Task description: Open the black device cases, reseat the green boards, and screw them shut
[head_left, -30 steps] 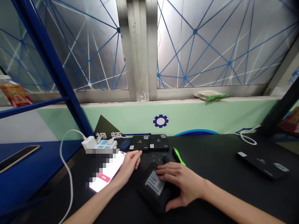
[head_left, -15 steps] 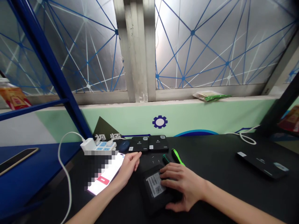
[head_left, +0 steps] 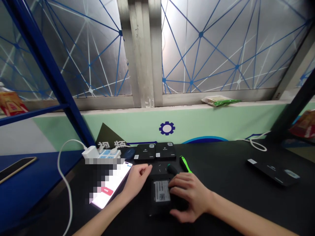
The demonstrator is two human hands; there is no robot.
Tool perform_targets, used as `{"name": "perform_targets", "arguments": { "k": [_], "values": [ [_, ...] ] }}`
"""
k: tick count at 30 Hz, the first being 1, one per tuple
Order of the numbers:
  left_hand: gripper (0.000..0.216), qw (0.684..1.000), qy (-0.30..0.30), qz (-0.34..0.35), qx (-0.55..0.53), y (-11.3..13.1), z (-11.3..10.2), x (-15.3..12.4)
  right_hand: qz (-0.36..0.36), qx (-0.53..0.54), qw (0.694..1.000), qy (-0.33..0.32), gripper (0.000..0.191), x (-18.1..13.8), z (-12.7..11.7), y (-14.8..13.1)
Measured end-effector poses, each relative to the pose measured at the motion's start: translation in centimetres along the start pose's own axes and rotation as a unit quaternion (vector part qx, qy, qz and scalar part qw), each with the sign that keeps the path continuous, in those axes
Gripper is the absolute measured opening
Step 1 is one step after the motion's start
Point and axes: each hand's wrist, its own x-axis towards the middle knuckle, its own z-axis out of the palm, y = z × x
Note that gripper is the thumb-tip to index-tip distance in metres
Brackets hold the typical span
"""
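Note:
A black set-top box (head_left: 161,205) lies label side up on the dark table, its white barcode label facing me. My right hand (head_left: 188,196) grips its right side, fingers bent over the top and thumb at the near end. Just left of the box's far corner, my left hand (head_left: 137,177) is closed, with thumb and forefinger together; whatever they hold is hidden. A few tiny screws (head_left: 159,168) lie beyond the box. Behind the right fingers are a dark screwdriver handle (head_left: 172,169) and a bright green screwdriver handle (head_left: 185,164).
Two more black boxes (head_left: 144,152) stand side by side at the back, and another flat black box (head_left: 273,172) lies far right. A lit phone (head_left: 112,186) lies left of my left hand, near a power strip (head_left: 108,153) with a white cable (head_left: 67,190).
The set-top box has turned to lie straighter, with my right hand still on it. My left hand has moved slightly right and curled more. The dark screwdriver handle has shifted left.

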Motion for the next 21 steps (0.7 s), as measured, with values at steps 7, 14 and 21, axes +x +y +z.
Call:
{"name": "perform_targets", "arguments": {
  "k": [7,14,21],
  "values": [
    [0.026,0.989,0.002,0.076,0.124,1.0,0.0,-0.9,0.15,-0.089,0.984,0.034,0.021,0.4,-2.8,1.7],
    [0.019,0.965,-0.039,0.142,0.218,1.9,-0.2,-1.2,0.227,-0.127,0.961,-0.094,0.037,1.0,-2.9,1.0],
    [0.011,0.966,-0.03,0.145,0.212,1.5,-0.2,-1.3,0.246,-0.182,0.943,-0.131,0.039,0.7,-1.4,1.1]
  ]
}}
